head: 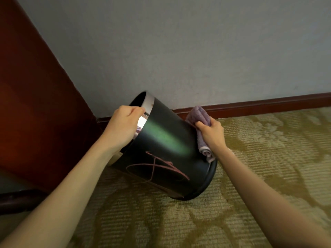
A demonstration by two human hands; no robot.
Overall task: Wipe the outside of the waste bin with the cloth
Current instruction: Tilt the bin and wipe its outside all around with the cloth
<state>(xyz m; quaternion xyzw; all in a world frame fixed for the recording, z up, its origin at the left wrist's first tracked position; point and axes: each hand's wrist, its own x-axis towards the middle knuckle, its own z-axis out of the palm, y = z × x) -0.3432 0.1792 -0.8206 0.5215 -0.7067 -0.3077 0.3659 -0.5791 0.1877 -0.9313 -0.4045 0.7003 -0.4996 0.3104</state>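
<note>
Left hand: The left hand (123, 122) grips the shiny rim (149, 104) of the waste bin (161, 145) and tips it over.
Right hand: The right hand (212, 133) holds the purple cloth (198, 114) bunched up and presses it on the bin's side.
Where the bin is: Between the two hands, leaning, with its bottom edge on the carpet floor (259, 176).
How to wipe well: Hold the rim tight so the bin cannot roll. Rub in long strokes. Turn the bin bit by bit. The red scribbles (161, 167) below the hands may need harder rubbing.
Inside the bin: The open end points away, past the left hand. It looks dark. I cannot tell if anything is in it.
</note>
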